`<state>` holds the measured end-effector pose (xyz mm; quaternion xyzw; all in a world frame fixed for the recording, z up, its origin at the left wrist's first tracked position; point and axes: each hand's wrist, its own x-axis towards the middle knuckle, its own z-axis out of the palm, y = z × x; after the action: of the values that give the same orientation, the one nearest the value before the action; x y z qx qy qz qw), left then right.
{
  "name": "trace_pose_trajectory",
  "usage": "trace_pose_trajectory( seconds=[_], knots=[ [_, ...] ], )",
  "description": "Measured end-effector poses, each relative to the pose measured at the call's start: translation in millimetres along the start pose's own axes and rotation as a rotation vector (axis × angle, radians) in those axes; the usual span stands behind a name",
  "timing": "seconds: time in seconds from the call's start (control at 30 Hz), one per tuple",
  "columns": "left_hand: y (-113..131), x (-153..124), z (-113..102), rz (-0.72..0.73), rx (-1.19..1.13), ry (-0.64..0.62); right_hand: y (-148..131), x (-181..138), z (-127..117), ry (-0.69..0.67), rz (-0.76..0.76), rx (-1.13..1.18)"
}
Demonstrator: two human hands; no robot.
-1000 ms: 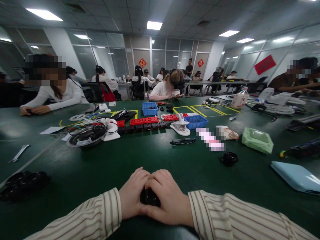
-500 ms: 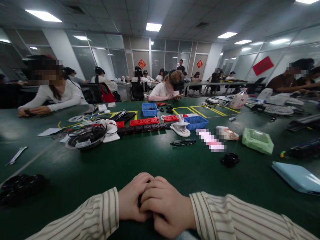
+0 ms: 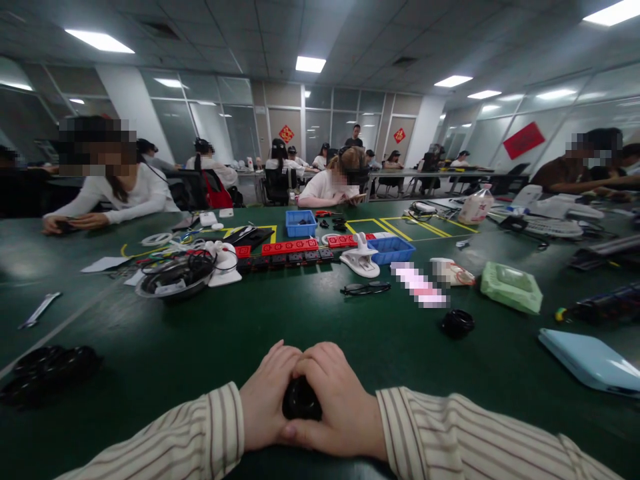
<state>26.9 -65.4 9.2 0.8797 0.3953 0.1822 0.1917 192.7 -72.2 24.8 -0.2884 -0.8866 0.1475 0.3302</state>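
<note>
Both my hands rest together on the green table (image 3: 210, 347) near its front edge. My left hand (image 3: 265, 400) and my right hand (image 3: 335, 403) are closed around a small black round object (image 3: 301, 400), which shows only between the thumbs. Striped sleeves cover both forearms. A similar black ring-shaped part (image 3: 457, 323) lies on the table to the right, beyond my right hand. Black glasses (image 3: 365, 288) lie further back at the middle.
A bowl of cables (image 3: 173, 277), red and black power strips (image 3: 287, 252), blue bins (image 3: 300, 222), a green tray (image 3: 511, 287), a light blue case (image 3: 590, 360), a wrench (image 3: 37, 310) and black parts (image 3: 45, 370) lie around. Other people sit at the far side.
My hands shifted around the black object: half a second ago the right fingers covered it, now the thumbs are apart and it shows again. The view tilted slightly.
</note>
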Motion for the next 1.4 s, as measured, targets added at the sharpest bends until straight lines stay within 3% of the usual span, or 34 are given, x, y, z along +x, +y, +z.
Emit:
trace_pose_trajectory(
  seconds=[0.13, 0.4, 0.53, 0.67, 0.9, 1.2, 1.4],
  knots=[
    [-3, 2, -1, -0.008, -0.044, -0.031, 2, 0, 1, -0.064, 0.03, -0.061],
    [-8, 8, -6, 0.077, -0.14, -0.111, 6, 2, 1, -0.116, -0.272, 0.068],
    [-9, 7, -4, 0.111, -0.135, -0.106, 3, 4, 0, -0.071, -0.324, 0.099],
    [-13, 7, -3, 0.115, -0.16, -0.085, -4, 4, -4, -0.023, -0.284, 0.109],
    [-7, 2, -4, 0.057, -0.084, 0.014, -2, 0, 0, 0.103, -0.048, 0.025],
    [-11, 3, 6, 0.025, -0.021, 0.054, 2, -3, 6, -0.047, 0.02, -0.145],
    [-18, 4, 0, 0.093, -0.137, -0.004, -3, -1, 3, -0.066, -0.253, -0.03]
  ],
)
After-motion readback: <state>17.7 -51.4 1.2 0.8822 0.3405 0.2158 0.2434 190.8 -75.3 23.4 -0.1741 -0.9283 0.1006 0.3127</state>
